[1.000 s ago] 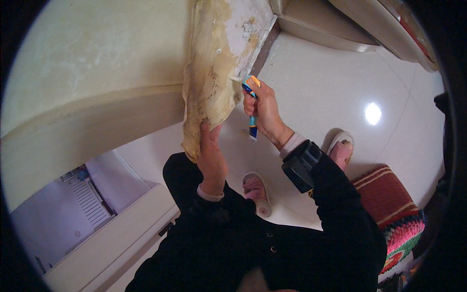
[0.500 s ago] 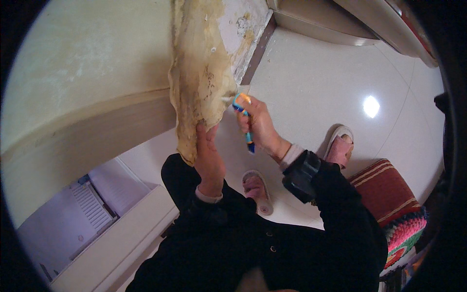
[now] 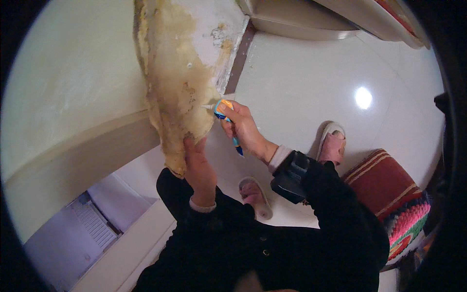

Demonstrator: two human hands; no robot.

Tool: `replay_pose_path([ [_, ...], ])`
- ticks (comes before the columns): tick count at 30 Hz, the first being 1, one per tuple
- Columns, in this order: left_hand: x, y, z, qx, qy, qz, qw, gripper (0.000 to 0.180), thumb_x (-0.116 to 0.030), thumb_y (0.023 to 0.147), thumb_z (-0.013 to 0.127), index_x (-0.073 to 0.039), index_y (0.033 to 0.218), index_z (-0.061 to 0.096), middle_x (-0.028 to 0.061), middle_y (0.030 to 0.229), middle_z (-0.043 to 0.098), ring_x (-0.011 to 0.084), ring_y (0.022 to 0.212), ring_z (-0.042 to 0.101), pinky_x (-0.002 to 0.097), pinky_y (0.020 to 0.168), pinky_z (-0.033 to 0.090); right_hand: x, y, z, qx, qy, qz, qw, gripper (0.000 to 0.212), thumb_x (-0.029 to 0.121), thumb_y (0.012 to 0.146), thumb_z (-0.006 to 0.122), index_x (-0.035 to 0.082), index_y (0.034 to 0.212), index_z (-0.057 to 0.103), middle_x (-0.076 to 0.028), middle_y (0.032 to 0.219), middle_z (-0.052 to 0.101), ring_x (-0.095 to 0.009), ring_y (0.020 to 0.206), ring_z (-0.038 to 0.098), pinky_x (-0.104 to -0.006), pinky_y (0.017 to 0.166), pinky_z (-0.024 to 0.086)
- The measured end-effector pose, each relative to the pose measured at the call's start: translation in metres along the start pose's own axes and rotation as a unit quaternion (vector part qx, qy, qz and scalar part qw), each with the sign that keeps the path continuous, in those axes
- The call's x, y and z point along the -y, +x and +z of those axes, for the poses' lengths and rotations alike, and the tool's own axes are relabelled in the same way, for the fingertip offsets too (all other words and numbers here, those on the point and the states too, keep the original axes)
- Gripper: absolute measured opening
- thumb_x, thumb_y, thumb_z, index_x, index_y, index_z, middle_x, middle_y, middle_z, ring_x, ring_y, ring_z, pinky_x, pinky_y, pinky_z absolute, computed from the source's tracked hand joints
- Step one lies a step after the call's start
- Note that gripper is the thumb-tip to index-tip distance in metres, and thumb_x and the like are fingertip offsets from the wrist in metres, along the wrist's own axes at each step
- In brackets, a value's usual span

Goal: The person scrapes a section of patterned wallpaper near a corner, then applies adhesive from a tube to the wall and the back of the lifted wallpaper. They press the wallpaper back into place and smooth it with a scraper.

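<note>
L hand [image 3: 199, 168] grips lower end of yellowed sheet [image 3: 177, 112], upper ctr-left of frame, prob. to steady it. R hand [image 3: 244, 130], frame ctr, clenched round blue-orange tool [image 3: 238, 146], tip at sheet's R edge, apparently for ctrl.

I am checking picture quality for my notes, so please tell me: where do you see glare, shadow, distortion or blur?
Head view: a white glare spot on the pale floor, and shadow beside the right foot's pink slipper; head view: a curved black border, with the long tan band appearing bowed; head view: the blue-and-orange tool has a soft, unclear pale tip.
</note>
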State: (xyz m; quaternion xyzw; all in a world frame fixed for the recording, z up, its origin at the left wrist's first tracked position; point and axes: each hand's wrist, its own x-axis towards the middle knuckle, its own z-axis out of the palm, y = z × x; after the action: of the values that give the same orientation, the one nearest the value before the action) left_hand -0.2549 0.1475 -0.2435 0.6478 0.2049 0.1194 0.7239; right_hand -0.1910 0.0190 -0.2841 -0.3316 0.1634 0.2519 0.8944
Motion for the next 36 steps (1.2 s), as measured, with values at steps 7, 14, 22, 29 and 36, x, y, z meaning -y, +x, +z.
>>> replay_pose_path([
  [7, -0.01, 0.001, 0.007, -0.019, -0.024, -0.035, 0.999, 0.05, -0.021, 0.102, 0.049, -0.007, 0.146, 0.031, 0.0114, 0.145, 0.045, 0.0239, 0.129, 0.049, 0.0433, 0.109, 0.04, 0.047, 0.055, -0.001, -0.038, 0.089, -0.072, 0.993, 0.03, 0.035, 0.099, 0.05, 0.01, 0.084, 0.049, 0.006, 0.057, 0.037, -0.005, 0.046, 0.03, -0.0223, 0.043, 0.024],
  [14, -0.006, 0.001, 0.004, -0.046, -0.012, -0.034, 0.998, 0.052, -0.021, 0.101, 0.05, -0.007, 0.147, 0.03, 0.0116, 0.145, 0.045, 0.0248, 0.128, 0.05, 0.0439, 0.11, 0.039, 0.035, 0.081, -0.016, -0.027, 0.201, -0.023, 0.979, 0.031, 0.036, 0.1, 0.048, 0.009, 0.084, 0.049, 0.008, 0.057, 0.033, -0.005, 0.047, 0.025, -0.023, 0.043, 0.021],
  [22, -0.004, 0.001, 0.007, -0.047, 0.01, -0.032, 0.998, 0.053, -0.023, 0.101, 0.05, -0.007, 0.147, 0.03, 0.0113, 0.142, 0.047, 0.0254, 0.126, 0.051, 0.044, 0.109, 0.038, 0.04, 0.08, -0.017, -0.086, 0.152, -0.046, 0.984, 0.03, 0.035, 0.099, 0.05, 0.011, 0.083, 0.048, 0.007, 0.057, 0.034, -0.006, 0.048, 0.028, -0.0225, 0.045, 0.023],
  [29, -0.005, 0.003, 0.006, -0.054, -0.006, -0.052, 0.997, 0.053, -0.023, 0.102, 0.049, -0.006, 0.147, 0.029, 0.0123, 0.145, 0.044, 0.0259, 0.129, 0.048, 0.0434, 0.11, 0.038, 0.113, 0.12, -0.026, -0.088, 0.11, -0.143, 0.98, 0.029, 0.032, 0.099, 0.049, 0.009, 0.082, 0.048, 0.007, 0.056, 0.032, -0.006, 0.048, 0.027, -0.0244, 0.045, 0.023],
  [36, -0.005, 0.002, 0.007, -0.052, 0.011, -0.028, 0.998, 0.05, -0.022, 0.102, 0.048, -0.005, 0.146, 0.031, 0.0119, 0.145, 0.044, 0.0256, 0.13, 0.047, 0.0435, 0.11, 0.038, 0.122, 0.139, -0.026, -0.07, 0.132, -0.155, 0.976, 0.029, 0.031, 0.101, 0.046, 0.008, 0.083, 0.048, 0.007, 0.056, 0.03, -0.006, 0.047, 0.024, -0.0244, 0.044, 0.02],
])
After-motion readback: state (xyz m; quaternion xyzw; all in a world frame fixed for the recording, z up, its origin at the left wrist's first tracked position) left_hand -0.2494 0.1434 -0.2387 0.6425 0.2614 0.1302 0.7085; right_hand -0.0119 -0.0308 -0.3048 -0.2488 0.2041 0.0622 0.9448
